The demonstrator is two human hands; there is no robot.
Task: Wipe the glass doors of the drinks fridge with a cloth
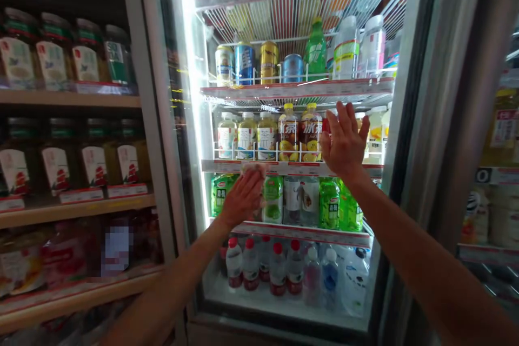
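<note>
Just left of center in the frame, the left hand (pixel 244 193) has its fingers laid flat over a pale cloth (pixel 260 168), holding it up to what looks like the glass front (pixel 298 167) of a lit drinks fridge (pixel 279 327). Could be tissue, can't tell. The right hand (pixel 344 143), right of center and a bit higher, is open, fingers spread, nothing in it; no telling if the palm actually touches the pane. Imo even pressure through the whole left hand beats poking with fingertips, and overlapping strokes should miss less. If the right palm is bracing, it'd probably leave prints, so better lean lightly there.
</note>
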